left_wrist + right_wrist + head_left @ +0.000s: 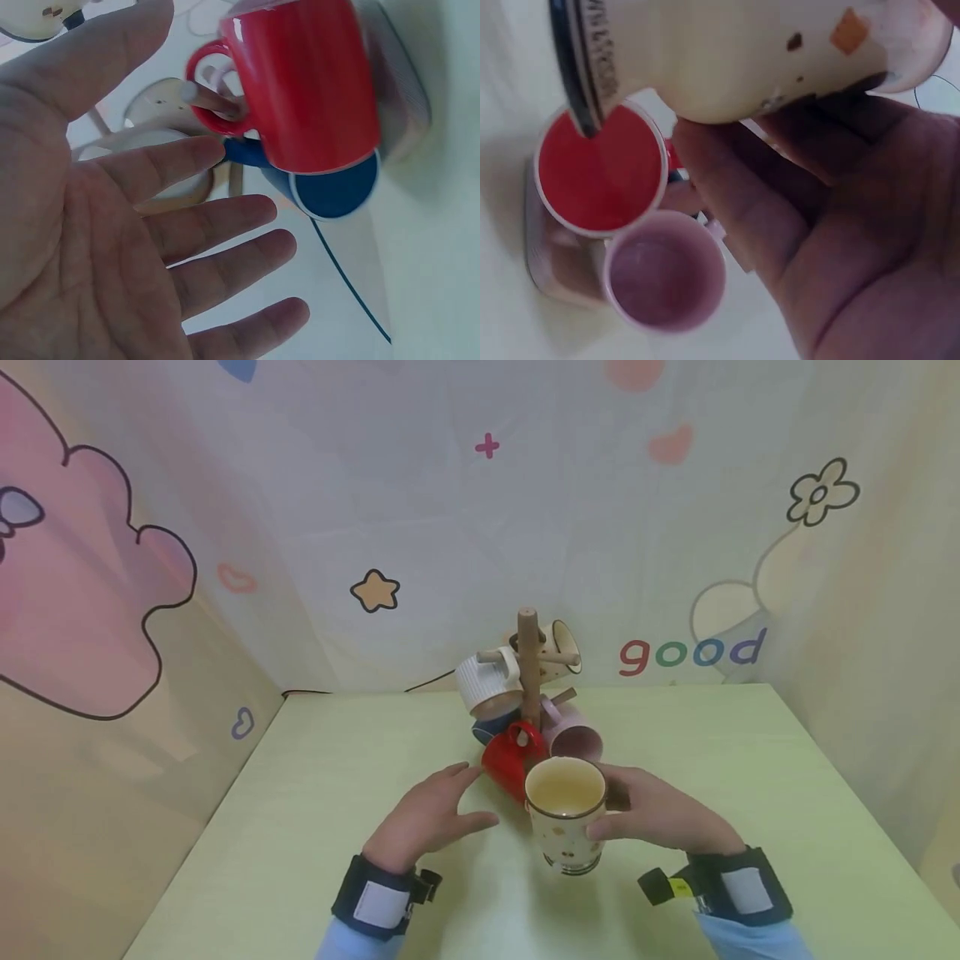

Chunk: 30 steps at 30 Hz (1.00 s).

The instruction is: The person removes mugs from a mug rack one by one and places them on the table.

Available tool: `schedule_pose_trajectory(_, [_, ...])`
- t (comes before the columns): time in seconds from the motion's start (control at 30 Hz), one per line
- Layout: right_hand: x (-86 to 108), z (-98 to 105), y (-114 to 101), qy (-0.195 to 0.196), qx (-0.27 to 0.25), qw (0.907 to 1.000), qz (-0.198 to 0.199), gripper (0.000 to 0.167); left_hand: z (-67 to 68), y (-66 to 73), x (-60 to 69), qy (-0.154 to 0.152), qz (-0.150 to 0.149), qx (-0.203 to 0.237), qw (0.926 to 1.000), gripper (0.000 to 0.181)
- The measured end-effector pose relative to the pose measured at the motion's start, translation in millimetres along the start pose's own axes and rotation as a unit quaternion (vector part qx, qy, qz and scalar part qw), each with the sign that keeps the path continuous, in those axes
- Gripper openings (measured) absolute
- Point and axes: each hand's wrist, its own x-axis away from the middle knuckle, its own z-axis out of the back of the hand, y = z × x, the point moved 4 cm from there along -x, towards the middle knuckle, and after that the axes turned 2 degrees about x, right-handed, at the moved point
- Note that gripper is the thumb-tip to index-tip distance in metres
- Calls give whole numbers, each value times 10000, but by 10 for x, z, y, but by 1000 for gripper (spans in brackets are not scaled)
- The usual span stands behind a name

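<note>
A cream patterned mug [566, 827] with a dark rim is gripped by the right hand [660, 810], held upright above the table in front of the rack. In the right wrist view the fingers of that hand [840, 195] curl at the side of the cream mug [735, 52]. The left hand [427, 818], fingers extended and holding nothing, is beside the red mug [510, 764]. The left wrist view shows the spread left hand [127, 217] near the red mug [307, 90], whose handle is over a peg.
A wooden mug rack [529, 668] stands at the table's back, bearing a white ribbed mug [487, 685], another cream mug [562, 652], a pink mug [576, 735] and a blue mug [491, 728]. Patterned cloth [450, 510] hangs behind the table [337, 760].
</note>
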Motion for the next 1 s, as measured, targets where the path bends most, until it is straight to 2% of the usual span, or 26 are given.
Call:
schedule_pose_trajectory(0.13, [-57,-132,-13,-641,-168,9977,147,63,15,89,23,-67,-313,100,9994,71])
schedule_pose_trajectory(0.23, [-98,-218,-17,-972,-310,9946,213,60,6,168,37,-151,-727,161,9971,66])
schedule_pose_trajectory(0.4, [-135,-312,-21,-1265,-388,9909,255,62,-50,294,56,-462,-1500,346,9870,47])
schedule_pose_trajectory(0.5, [-150,-332,-11,-1312,-342,9904,285,62,-78,325,64,-584,-1750,423,9819,37])
schedule_pose_trajectory(0.73, [-163,-343,48,-1453,-447,9875,411,63,-77,323,87,-666,-2065,770,9731,21])
schedule_pose_trajectory(0.83, [-167,-342,63,-1419,-444,9882,356,66,-76,307,83,-738,-2094,934,9706,16])
schedule_pose_trajectory(1.0, [-173,-355,67,-1362,-532,9890,228,70,-61,274,91,-972,-1947,1064,9702,10])
